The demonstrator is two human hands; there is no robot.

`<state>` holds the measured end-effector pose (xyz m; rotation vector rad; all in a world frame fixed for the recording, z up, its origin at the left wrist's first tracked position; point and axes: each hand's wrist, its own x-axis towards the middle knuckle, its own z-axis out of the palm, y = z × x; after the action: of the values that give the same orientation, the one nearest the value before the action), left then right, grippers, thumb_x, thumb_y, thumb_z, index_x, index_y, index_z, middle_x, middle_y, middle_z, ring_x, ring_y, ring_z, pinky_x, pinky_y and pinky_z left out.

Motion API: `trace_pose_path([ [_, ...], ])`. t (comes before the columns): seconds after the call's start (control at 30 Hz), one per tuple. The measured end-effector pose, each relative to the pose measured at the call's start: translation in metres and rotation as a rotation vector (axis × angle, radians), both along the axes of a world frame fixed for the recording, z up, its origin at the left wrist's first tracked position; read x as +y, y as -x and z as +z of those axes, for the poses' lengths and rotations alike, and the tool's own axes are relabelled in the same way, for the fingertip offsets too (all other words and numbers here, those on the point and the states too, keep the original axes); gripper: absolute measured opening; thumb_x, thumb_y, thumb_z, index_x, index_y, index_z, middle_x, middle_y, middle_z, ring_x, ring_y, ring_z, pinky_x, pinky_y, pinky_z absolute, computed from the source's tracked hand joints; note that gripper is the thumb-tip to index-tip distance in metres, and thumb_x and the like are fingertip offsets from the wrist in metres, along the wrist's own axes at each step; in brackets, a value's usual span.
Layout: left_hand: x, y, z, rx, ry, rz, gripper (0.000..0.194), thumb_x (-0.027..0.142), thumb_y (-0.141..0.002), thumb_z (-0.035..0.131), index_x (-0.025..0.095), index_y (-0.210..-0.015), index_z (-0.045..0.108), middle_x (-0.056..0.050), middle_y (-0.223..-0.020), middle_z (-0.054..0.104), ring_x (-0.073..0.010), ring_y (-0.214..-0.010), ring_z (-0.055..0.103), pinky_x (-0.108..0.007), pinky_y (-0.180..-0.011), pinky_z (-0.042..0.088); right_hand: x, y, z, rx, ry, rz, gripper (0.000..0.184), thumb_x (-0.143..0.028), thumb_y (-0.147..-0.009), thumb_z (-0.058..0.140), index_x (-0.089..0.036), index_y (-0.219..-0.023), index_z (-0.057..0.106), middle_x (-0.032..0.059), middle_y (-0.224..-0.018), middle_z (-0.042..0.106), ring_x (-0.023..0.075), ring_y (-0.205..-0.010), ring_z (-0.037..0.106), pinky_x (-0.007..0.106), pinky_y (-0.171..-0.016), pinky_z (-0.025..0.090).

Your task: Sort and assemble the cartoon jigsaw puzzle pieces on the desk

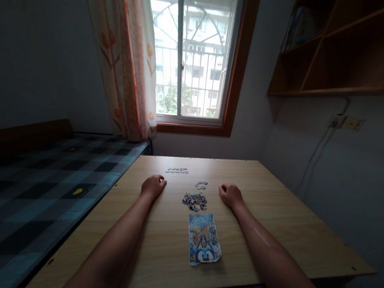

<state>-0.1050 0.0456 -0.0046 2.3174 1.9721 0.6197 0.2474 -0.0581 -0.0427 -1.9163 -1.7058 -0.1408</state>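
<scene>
My left hand (153, 187) rests on the table with its fingers curled in. A small pale spot shows between thumb and fingers, too small to name. Across from it, my right hand (231, 195) lies on the tabletop, fingers folded, with nothing visible in them. Between the hands is a heap of loose jigsaw pieces (195, 201), and just behind it a small group of pieces (201, 185). Farther back, joined-looking rows of puzzle pieces (176, 170) lie nearest my left hand. A colourful picture sheet (203, 240) marked "Bluey" lies in front of the heap.
The light wooden table (282, 228) reaches toward the window (199, 64). A bed with a checked cover (40, 184) stands along its left side, beside a curtain (125, 57). Wooden shelves (347, 54) hang at upper right, above a wall socket (346, 122) with a cord.
</scene>
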Motion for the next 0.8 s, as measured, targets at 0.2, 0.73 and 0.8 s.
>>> trace_pose_path([
  [0.2, 0.0007, -0.0001, -0.0013, 0.004, 0.002, 0.001, 0.034, 0.042, -0.084, 0.056, 0.022, -0.106, 0.073, -0.005, -0.099, 0.075, -0.0217, -0.095, 0.068, -0.026, -0.077, 0.050, -0.0018, -0.0001, 0.0015, -0.011, 0.005, -0.006, 0.025, -0.031, -0.089, 0.055, -0.019, -0.073, 0.069, 0.0068, -0.081, 0.071, 0.0174, -0.079, 0.059, 0.025, -0.069, 0.036],
  [0.73, 0.0008, -0.0009, -0.0015, 0.024, -0.001, 0.002, 0.035, 0.043, -0.084, 0.055, 0.022, -0.106, 0.073, -0.005, -0.102, 0.075, -0.0228, -0.097, 0.068, -0.028, -0.078, 0.050, -0.0033, 0.0007, 0.0047, -0.010, 0.028, -0.016, 0.026, -0.031, -0.090, 0.055, -0.019, -0.073, 0.070, 0.0076, -0.083, 0.072, 0.0177, -0.080, 0.060, 0.025, -0.070, 0.037],
  [0.8, 0.0017, -0.0009, -0.0028, 0.031, -0.005, 0.004, 0.036, 0.043, -0.085, 0.054, 0.022, -0.106, 0.073, -0.006, -0.103, 0.075, -0.0230, -0.097, 0.068, -0.028, -0.079, 0.050, -0.0037, 0.0006, 0.0049, -0.009, 0.031, -0.019, 0.026, -0.031, -0.090, 0.054, -0.019, -0.073, 0.070, 0.0076, -0.083, 0.072, 0.0178, -0.079, 0.061, 0.025, -0.069, 0.037],
])
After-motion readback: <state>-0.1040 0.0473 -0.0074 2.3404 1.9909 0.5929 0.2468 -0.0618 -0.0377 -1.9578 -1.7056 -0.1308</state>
